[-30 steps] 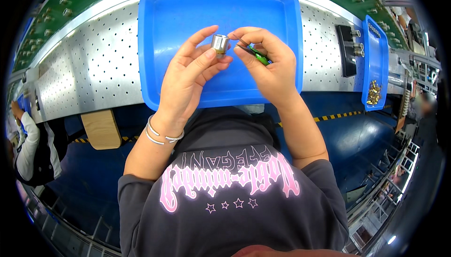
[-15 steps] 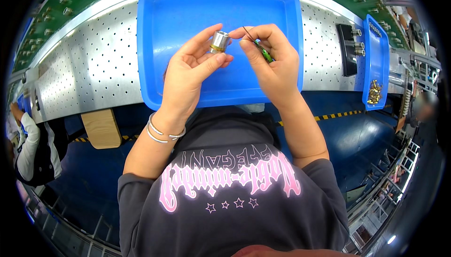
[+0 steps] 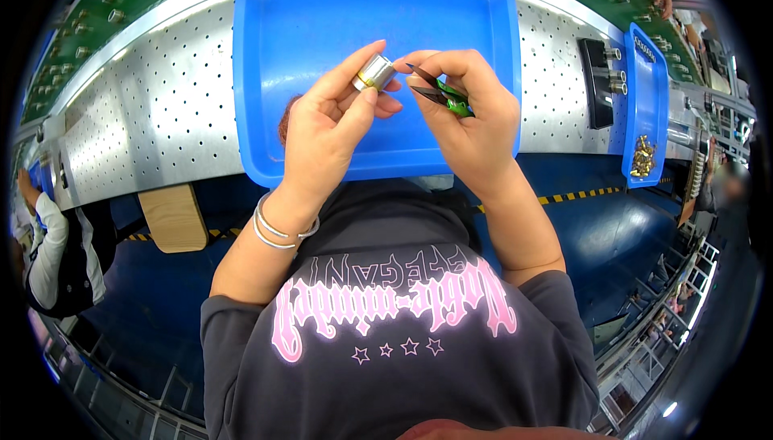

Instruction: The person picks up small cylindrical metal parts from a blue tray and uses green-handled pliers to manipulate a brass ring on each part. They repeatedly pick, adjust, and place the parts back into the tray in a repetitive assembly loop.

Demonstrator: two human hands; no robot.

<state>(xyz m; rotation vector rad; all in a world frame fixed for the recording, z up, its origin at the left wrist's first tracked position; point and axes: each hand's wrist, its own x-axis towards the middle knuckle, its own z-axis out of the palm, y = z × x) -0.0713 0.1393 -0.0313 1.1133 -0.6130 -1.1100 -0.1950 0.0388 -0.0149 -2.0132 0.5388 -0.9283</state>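
Note:
Over a large blue tray (image 3: pixel 378 168), my left hand (image 3: pixel 326 122) pinches a short silver metal cylinder (image 3: pixel 375 73) with a yellowish band near its lower end. The cylinder is tilted, its upper end leaning toward my right hand (image 3: pixel 475 122). Held in that right hand is a pair of small snips (image 3: pixel 444 97) with dark pointed blades and green handles. Its blades are apart and point left toward the cylinder. My right index fingertip is at the cylinder's upper rim; whether it touches, I cannot tell. Behind my left hand, a reddish-brown rough lump (image 3: pixel 285 121) partly shows in the tray.
Right of the tray, a black flat device (image 3: pixel 596 86) lies on the perforated metal bench (image 3: pixel 161 110), beside small metal cylinders (image 3: pixel 616 78). Farther right, a narrow blue tray (image 3: pixel 644 118) holds brass pieces (image 3: pixel 642 156). A wooden stool (image 3: pixel 173 218) and another person (image 3: pixel 60 255) are at left.
The cylinder has tilted further to the right in my left hand. The snips have turned and their blades have come apart. More of the reddish-brown lump shows.

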